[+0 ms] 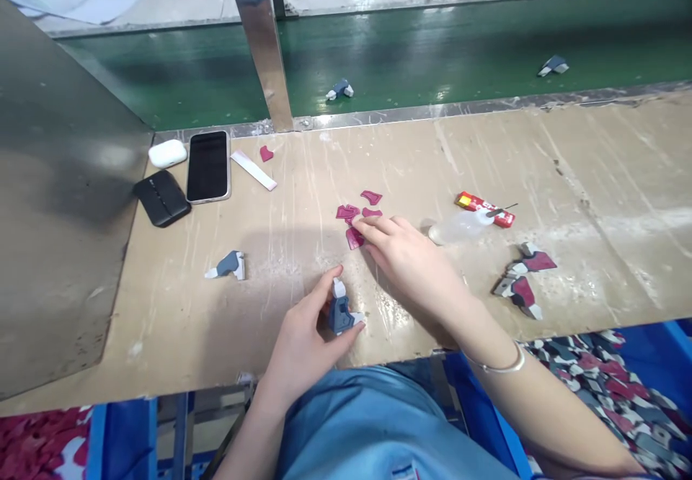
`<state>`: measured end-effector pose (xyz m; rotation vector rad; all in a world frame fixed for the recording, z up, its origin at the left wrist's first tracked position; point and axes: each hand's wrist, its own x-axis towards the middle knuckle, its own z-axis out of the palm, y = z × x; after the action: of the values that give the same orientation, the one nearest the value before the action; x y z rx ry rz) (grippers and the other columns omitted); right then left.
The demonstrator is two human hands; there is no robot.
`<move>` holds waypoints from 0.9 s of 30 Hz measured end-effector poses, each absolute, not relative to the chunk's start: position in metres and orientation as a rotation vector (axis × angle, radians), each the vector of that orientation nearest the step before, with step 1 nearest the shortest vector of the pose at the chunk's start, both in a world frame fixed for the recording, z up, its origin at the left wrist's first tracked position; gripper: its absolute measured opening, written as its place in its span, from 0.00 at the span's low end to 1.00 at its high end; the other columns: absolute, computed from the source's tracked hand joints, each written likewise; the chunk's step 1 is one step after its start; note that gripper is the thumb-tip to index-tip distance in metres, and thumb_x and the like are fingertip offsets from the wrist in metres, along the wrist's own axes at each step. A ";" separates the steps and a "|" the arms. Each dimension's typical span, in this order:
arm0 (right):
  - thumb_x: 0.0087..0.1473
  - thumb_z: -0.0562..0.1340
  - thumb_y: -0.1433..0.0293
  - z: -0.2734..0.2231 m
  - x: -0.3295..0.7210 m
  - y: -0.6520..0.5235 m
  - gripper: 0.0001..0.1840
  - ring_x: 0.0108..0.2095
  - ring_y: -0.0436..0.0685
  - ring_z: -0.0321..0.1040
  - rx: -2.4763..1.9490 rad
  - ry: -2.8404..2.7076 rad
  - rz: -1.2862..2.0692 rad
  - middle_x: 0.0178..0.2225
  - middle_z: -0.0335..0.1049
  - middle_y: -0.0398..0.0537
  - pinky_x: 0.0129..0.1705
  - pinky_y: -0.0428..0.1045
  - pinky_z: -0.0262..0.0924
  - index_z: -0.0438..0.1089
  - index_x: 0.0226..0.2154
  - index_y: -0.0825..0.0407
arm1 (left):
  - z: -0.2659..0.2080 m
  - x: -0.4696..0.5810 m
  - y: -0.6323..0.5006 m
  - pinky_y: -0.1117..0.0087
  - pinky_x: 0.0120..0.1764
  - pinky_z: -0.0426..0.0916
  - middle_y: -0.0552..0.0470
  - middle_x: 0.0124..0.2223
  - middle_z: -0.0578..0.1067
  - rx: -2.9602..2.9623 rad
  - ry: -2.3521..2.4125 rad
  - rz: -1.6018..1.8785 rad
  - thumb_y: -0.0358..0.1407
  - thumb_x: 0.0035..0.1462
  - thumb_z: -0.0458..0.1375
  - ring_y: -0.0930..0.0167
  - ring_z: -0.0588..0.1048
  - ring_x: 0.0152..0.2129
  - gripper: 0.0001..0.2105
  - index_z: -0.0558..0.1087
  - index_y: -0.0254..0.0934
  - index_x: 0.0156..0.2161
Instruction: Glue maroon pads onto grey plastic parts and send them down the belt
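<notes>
In my left hand (303,339) is a small blue-and-white plastic part (340,313), gripped by its ends between thumb and fingers just above the table's front edge. My right hand (400,256) reaches over a loose cluster of flat maroon plastic pieces (347,212), fingers stretched out with the tips touching them. The fingertips partly cover the nearest piece (354,238). Another blue-and-white part (227,265) lies to the left of my hands. Right of them rests a translucent squeeze bottle (462,226) with a thin dark nozzle.
Maroon-and-white parts (522,289) lie at the right. Behind the bottle is a red packet (470,200). A phone (208,166), white case (167,153) and black case (163,198) lie left. A green conveyor belt (432,62) carries parts beyond a metal post (266,55). Blue bins (122,437) flank me.
</notes>
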<state>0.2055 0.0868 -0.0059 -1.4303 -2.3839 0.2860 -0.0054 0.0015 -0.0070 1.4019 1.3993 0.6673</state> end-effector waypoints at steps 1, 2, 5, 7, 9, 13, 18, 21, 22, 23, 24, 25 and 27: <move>0.68 0.58 0.78 -0.007 0.207 0.093 0.17 0.45 0.67 0.78 -1.433 -2.484 0.216 0.50 0.82 0.62 0.44 0.60 0.77 0.80 0.51 0.55 | -0.008 -0.006 0.001 0.66 0.46 0.77 0.54 0.38 0.80 1.395 1.399 0.676 0.37 0.58 0.70 0.67 0.80 0.37 0.34 0.72 0.42 0.70; 0.67 0.59 0.79 -0.007 0.209 0.096 0.15 0.41 0.66 0.78 -1.441 -2.552 0.166 0.45 0.83 0.61 0.39 0.58 0.76 0.81 0.46 0.56 | -0.010 -0.006 0.000 0.66 0.46 0.77 0.54 0.38 0.80 1.392 1.397 0.687 0.37 0.58 0.70 0.67 0.80 0.37 0.34 0.72 0.42 0.70; 0.65 0.61 0.78 0.000 0.220 0.094 0.12 0.33 0.64 0.79 -1.418 -2.600 0.083 0.36 0.83 0.58 0.31 0.55 0.72 0.81 0.37 0.54 | -0.010 -0.006 0.000 0.67 0.45 0.77 0.54 0.38 0.80 1.391 1.392 0.695 0.37 0.58 0.70 0.68 0.80 0.36 0.34 0.72 0.43 0.70; 0.67 0.61 0.77 0.011 0.227 0.082 0.12 0.32 0.62 0.80 -1.307 -2.478 0.137 0.36 0.84 0.55 0.31 0.54 0.74 0.82 0.39 0.53 | -0.006 -0.004 0.001 0.67 0.44 0.76 0.54 0.38 0.80 1.373 1.390 0.695 0.37 0.57 0.70 0.68 0.79 0.36 0.34 0.72 0.43 0.69; 0.69 0.62 0.75 0.024 0.228 0.065 0.11 0.35 0.59 0.83 -1.110 -2.300 0.323 0.39 0.85 0.51 0.37 0.53 0.79 0.82 0.43 0.50 | -0.001 -0.002 0.003 0.68 0.43 0.76 0.55 0.37 0.80 1.342 1.386 0.715 0.37 0.56 0.71 0.68 0.78 0.35 0.35 0.73 0.42 0.69; 0.70 0.63 0.79 0.030 0.213 0.030 0.12 0.47 0.56 0.84 -0.777 -2.069 0.628 0.45 0.85 0.48 0.48 0.49 0.83 0.81 0.44 0.49 | 0.010 0.003 0.007 0.71 0.37 0.72 0.57 0.33 0.76 1.251 1.318 0.746 0.35 0.54 0.68 0.71 0.73 0.29 0.36 0.72 0.39 0.69; 0.67 0.65 0.81 0.003 0.191 0.012 0.14 0.41 0.58 0.85 -0.748 -1.869 0.616 0.40 0.85 0.50 0.40 0.52 0.85 0.83 0.47 0.50 | 0.014 0.004 0.004 0.72 0.36 0.69 0.60 0.32 0.71 1.188 1.269 0.757 0.31 0.51 0.64 0.74 0.70 0.28 0.38 0.71 0.37 0.70; 0.64 0.66 0.82 -0.004 0.186 0.009 0.18 0.41 0.60 0.86 -0.772 -1.817 0.645 0.40 0.85 0.49 0.42 0.53 0.86 0.83 0.50 0.48 | 0.011 0.002 0.002 0.72 0.38 0.71 0.60 0.33 0.73 1.198 1.308 0.763 0.30 0.50 0.64 0.73 0.72 0.29 0.39 0.72 0.39 0.70; 0.64 0.66 0.82 -0.004 0.185 0.008 0.18 0.40 0.60 0.86 -0.783 -1.807 0.651 0.40 0.85 0.50 0.42 0.52 0.86 0.83 0.50 0.48 | 0.010 0.001 0.001 0.71 0.40 0.72 0.59 0.34 0.74 1.203 1.320 0.763 0.29 0.50 0.64 0.73 0.73 0.30 0.39 0.72 0.39 0.70; 0.63 0.67 0.82 -0.004 0.184 0.007 0.19 0.40 0.59 0.86 -0.796 -1.800 0.649 0.40 0.85 0.50 0.43 0.51 0.86 0.83 0.50 0.48 | 0.009 0.001 0.000 0.70 0.42 0.73 0.59 0.34 0.75 1.209 1.327 0.762 0.29 0.50 0.63 0.72 0.75 0.31 0.39 0.71 0.39 0.70; 0.62 0.67 0.83 -0.003 0.184 0.005 0.19 0.40 0.59 0.86 -0.811 -1.792 0.633 0.40 0.85 0.50 0.43 0.51 0.86 0.83 0.50 0.49 | 0.008 0.001 0.000 0.69 0.43 0.74 0.59 0.35 0.76 1.213 1.329 0.762 0.29 0.50 0.63 0.71 0.76 0.32 0.39 0.71 0.39 0.70; 0.61 0.68 0.83 -0.003 0.183 0.004 0.19 0.40 0.59 0.86 -0.827 -1.786 0.610 0.40 0.85 0.50 0.43 0.51 0.86 0.83 0.49 0.49 | 0.008 0.001 0.000 0.69 0.45 0.75 0.58 0.35 0.77 1.217 1.328 0.761 0.29 0.50 0.63 0.71 0.77 0.33 0.39 0.71 0.39 0.71; 0.60 0.68 0.84 -0.002 0.181 0.001 0.19 0.41 0.60 0.86 -0.850 -1.779 0.566 0.40 0.85 0.50 0.45 0.51 0.86 0.83 0.49 0.50 | 0.007 0.001 -0.001 0.68 0.47 0.76 0.58 0.36 0.78 1.221 1.326 0.761 0.29 0.51 0.64 0.70 0.78 0.34 0.39 0.71 0.38 0.71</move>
<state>0.1814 0.0008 -0.0023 -0.8496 -1.7787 0.5663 0.0013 -0.0009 0.0071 1.2215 1.3255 0.7607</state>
